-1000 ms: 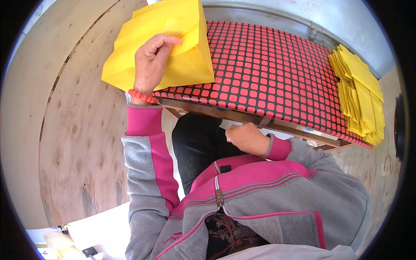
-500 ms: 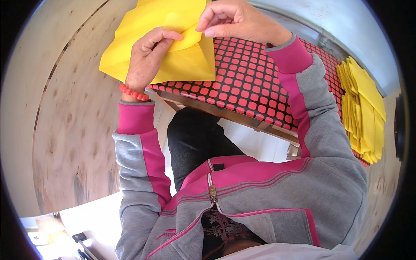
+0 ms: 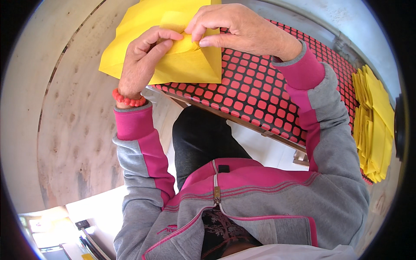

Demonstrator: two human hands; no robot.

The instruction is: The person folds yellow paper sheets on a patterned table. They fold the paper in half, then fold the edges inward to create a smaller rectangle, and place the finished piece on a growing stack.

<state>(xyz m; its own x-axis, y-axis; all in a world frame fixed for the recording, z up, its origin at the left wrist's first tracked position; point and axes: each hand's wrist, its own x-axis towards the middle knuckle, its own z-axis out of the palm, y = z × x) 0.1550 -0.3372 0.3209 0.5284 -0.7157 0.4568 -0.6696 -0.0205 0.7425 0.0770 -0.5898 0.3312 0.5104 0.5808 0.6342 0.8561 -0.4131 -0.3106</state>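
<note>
Yellow and boxy, the creased bag (image 3: 186, 71) sits at the left end of the tabletop (image 3: 255, 91), its far end cut off by the top of the view. The right hand (image 3: 238, 28) holds the bag's fold (image 3: 184, 45) in a narrow pinch of thumb and fingers — its own fingers hide part of that fold. The left hand (image 3: 143, 50) lies against the bag, thumb and forefinger close together; it probably presses the fold, but I cannot tell whether anything is caught between them. A red bead bracelet (image 3: 128, 99) sits at its wrist.

Rounded red squares on black pattern the tabletop, partly covered by the right sleeve (image 3: 323, 99). Folded yellow pieces (image 3: 375, 125) are stacked at its right end. Behind runs a grey pipe (image 3: 342, 43) along a pale wall (image 3: 368, 26). Knotted wood panelling (image 3: 78, 143) fills the left side — and glare washes out the lower-left corner.
</note>
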